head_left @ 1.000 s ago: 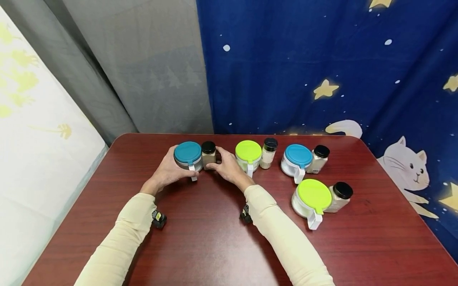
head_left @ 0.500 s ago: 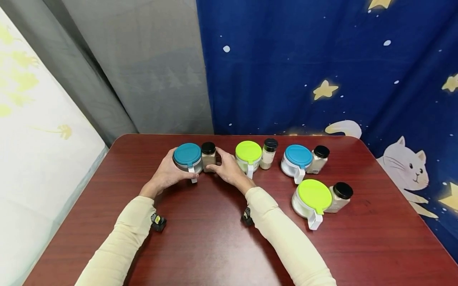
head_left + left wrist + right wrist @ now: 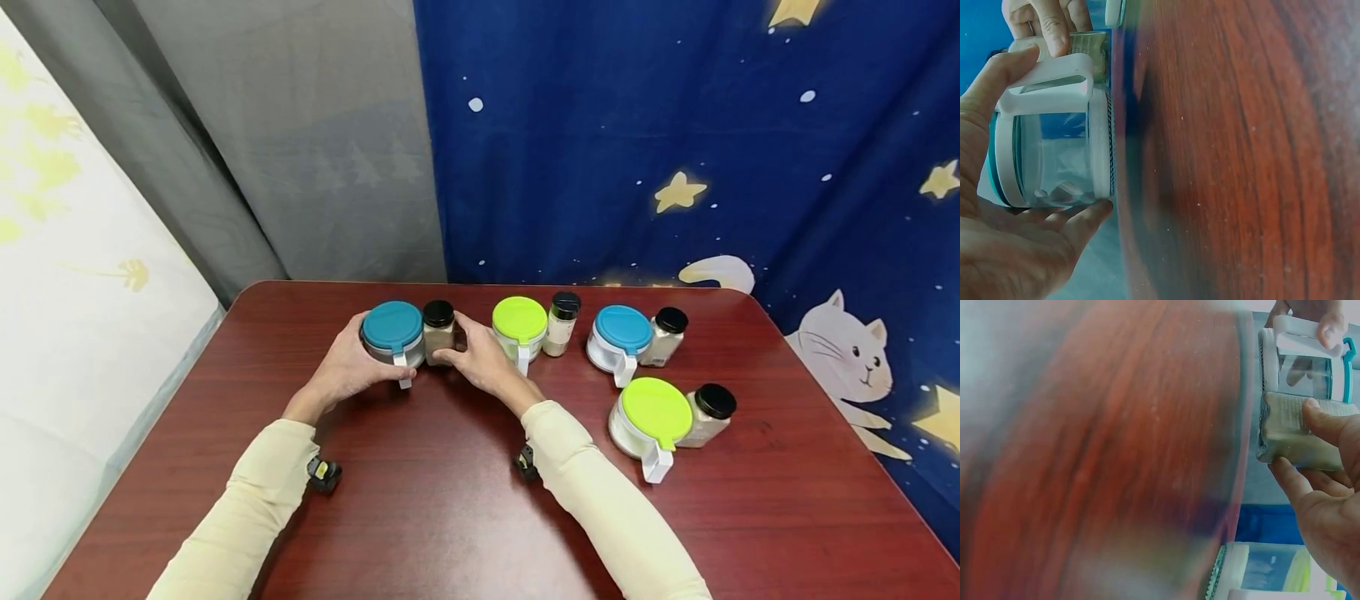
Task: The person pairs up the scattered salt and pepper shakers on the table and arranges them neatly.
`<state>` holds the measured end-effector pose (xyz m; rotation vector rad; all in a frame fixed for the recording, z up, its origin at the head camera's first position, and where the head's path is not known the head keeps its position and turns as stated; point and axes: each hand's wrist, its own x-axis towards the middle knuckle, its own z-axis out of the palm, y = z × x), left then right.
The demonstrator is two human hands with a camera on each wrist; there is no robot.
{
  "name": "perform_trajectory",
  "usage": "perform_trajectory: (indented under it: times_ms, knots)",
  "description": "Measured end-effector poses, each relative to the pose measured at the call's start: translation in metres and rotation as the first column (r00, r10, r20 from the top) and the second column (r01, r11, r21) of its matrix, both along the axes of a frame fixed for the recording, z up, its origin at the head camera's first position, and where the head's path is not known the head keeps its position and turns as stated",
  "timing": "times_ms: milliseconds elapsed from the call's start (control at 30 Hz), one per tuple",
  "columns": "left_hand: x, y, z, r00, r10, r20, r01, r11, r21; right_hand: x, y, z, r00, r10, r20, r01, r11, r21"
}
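Note:
My left hand (image 3: 347,364) holds a clear seasoning jar (image 3: 392,327) with a blue lid and a white handle. Its fingers wrap the far left side, and the thumb lies by the handle (image 3: 1050,84), as the left wrist view shows. Right beside this jar stands a square spice bottle (image 3: 438,340) with a black cap and tan contents. My right hand (image 3: 486,360) grips that bottle from the right, thumb on the near face and fingers on the other side. In the right wrist view the bottle (image 3: 1294,425) sits against the jar (image 3: 1304,372).
Rightward along the back stand a green-lidded jar (image 3: 520,321), a slim black-capped shaker (image 3: 561,327), another blue-lidded jar (image 3: 622,329) and a square bottle (image 3: 663,340). Nearer are a larger-looking green-lidded jar (image 3: 657,412) and a bottle (image 3: 708,417). Curtains hang behind the table (image 3: 450,517).
The blue-lidded jar and the spice bottle have shifted very slightly toward me, both hands keeping their hold. The other jars keep their places; the head view has drifted a little.

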<state>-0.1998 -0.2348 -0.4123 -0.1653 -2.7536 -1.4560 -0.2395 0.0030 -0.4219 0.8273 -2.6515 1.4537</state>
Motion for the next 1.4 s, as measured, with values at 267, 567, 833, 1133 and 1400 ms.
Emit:
perform_trajectory:
  times_ms: [267, 567, 833, 1133, 1400]
  knots:
    - [0.011, 0.005, 0.006, 1.000, 0.015, -0.008, -0.015, 0.999, -0.035, 0.012, 0.009, 0.008, 0.999, 0.005, -0.031, -0.004, 0.999, 0.041]
    - [0.028, 0.008, 0.013, 0.999, -0.016, -0.043, 0.015, 1.000, -0.021, 0.027, 0.019, 0.023, 0.999, 0.019, -0.032, -0.017, 0.999, 0.044]
    - [0.045, 0.015, 0.013, 0.998, -0.030, -0.051, 0.029, 0.999, -0.026, 0.042, 0.028, 0.020, 0.999, 0.017, -0.031, -0.016, 0.999, 0.034]
    - [0.064, 0.029, 0.010, 0.998, -0.005, -0.057, 0.003, 0.999, -0.050, 0.060, 0.040, 0.014, 0.997, 0.031, 0.072, -0.024, 0.995, -0.098]
    - [0.077, 0.038, 0.007, 0.997, 0.013, -0.082, -0.019, 0.997, -0.071, 0.068, 0.048, 0.011, 0.997, 0.059, 0.052, -0.052, 0.990, -0.129]
